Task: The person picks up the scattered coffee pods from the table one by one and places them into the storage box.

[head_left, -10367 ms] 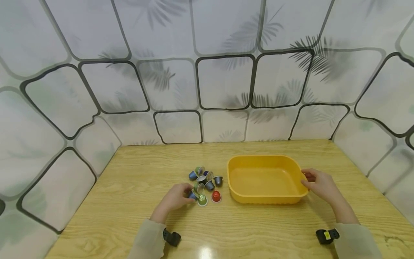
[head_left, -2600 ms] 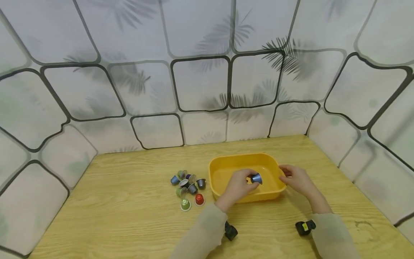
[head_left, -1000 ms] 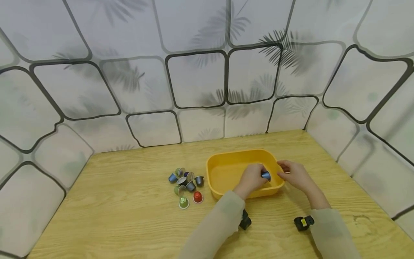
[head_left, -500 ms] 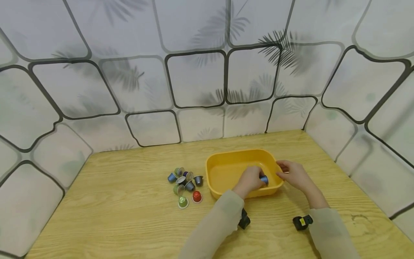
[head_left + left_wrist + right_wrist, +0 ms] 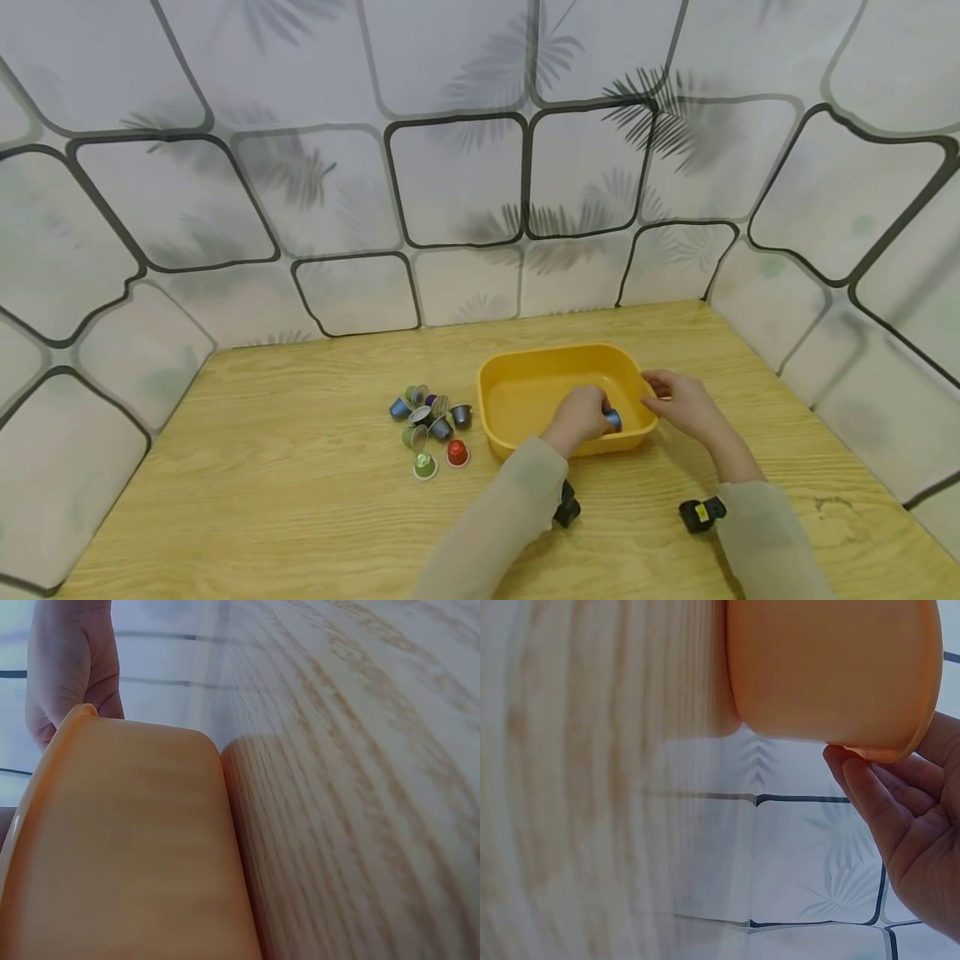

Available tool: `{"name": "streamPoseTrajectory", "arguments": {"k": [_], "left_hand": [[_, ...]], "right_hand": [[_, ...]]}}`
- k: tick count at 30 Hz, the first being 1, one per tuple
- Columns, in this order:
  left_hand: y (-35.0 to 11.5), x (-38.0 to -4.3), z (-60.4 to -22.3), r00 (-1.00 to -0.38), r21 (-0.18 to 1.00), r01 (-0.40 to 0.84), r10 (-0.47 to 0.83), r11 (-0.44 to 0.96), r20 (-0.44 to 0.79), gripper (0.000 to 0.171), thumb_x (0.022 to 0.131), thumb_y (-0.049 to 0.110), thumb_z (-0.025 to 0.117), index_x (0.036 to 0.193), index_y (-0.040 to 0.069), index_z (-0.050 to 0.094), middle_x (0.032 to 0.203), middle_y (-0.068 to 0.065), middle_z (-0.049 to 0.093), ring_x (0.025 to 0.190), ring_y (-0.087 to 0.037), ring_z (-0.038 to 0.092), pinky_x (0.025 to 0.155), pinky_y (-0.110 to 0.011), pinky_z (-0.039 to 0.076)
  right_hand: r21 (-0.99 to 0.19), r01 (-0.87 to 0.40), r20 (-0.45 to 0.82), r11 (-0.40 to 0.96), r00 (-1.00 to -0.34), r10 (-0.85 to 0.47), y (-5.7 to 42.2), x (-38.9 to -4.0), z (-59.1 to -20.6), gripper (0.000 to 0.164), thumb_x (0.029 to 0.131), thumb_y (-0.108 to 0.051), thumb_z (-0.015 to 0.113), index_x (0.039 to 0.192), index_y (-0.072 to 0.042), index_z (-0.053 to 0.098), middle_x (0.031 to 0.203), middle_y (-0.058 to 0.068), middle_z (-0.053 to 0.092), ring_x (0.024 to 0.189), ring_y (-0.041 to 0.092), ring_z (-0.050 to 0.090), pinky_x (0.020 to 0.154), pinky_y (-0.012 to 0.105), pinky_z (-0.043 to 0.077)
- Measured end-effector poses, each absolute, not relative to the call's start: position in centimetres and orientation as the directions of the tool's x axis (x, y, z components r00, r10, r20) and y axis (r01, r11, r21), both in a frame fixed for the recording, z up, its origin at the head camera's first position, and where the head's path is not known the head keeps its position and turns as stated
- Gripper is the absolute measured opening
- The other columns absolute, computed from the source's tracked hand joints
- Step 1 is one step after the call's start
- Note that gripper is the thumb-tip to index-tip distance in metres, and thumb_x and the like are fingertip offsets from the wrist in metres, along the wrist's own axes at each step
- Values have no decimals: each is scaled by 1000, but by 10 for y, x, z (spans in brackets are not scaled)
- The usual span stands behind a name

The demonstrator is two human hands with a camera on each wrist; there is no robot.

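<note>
My left hand (image 5: 581,418) reaches over the near rim into the yellow plastic tray (image 5: 517,358) and holds a blue coffee capsule (image 5: 614,420) low inside it, near the right end. The hand's back hides its fingertips. At the tray's right end, my right hand (image 5: 684,405) pinches the rim between thumb and fingers. The right wrist view shows these fingers (image 5: 877,802) on the tray's rim from outside. In the left wrist view, the tray's outer wall (image 5: 142,840) fills the left half, with the right hand (image 5: 71,667) at its far end.
A cluster of coffee capsules (image 5: 441,428) lies on the wooden table (image 5: 300,467) left of the tray. At its near side stand a green capsule (image 5: 424,466) and a red one (image 5: 457,452). A patterned cloth wall (image 5: 465,292) encloses the back and sides.
Since the earliest frame, my left hand has taken a blue capsule from the cluster and carried it right into the tray. During the last second it has lowered slightly. The right hand stays on the rim.
</note>
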State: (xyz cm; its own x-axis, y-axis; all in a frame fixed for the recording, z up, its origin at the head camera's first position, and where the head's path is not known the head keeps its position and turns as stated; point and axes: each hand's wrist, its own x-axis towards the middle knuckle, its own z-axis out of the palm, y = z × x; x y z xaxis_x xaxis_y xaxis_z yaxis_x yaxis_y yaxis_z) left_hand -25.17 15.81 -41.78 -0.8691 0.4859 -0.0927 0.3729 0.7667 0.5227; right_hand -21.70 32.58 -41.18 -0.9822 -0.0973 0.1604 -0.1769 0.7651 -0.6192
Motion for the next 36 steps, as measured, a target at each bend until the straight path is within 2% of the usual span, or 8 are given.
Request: {"name": "streamPoseTrajectory", "arguments": {"k": [11, 25, 36], "left_hand": [[158, -252, -417, -875, 478, 380, 476, 792, -93, 14, 72, 23, 74, 73, 14, 63, 66, 6, 53, 56, -9, 46, 51, -21, 38], [159, -250, -418, -890, 465, 336, 437, 819, -126, 11, 74, 22, 72, 78, 16, 64, 69, 7, 54, 58, -9, 47, 52, -23, 40], [158, -249, -415, -889, 444, 346, 440, 826, -125, 9, 76, 20, 71, 80, 16, 64, 72, 7, 56, 60, -8, 50, 53, -23, 42]], "right_hand": [[-608, -191, 182, 771, -978, -99, 328, -220, -416, 40, 82, -3, 60, 116, 13, 48, 103, 27, 56, 91, 38, 56, 69, 39, 50], [-611, -194, 184, 768, -978, -101, 327, -218, -414, 40, 83, -4, 60, 117, 14, 47, 103, 27, 56, 92, 38, 56, 70, 40, 49], [-604, -182, 172, 776, -980, -96, 327, -217, -413, 40, 83, -4, 58, 118, 13, 46, 105, 27, 56, 93, 38, 55, 70, 40, 49]]}}
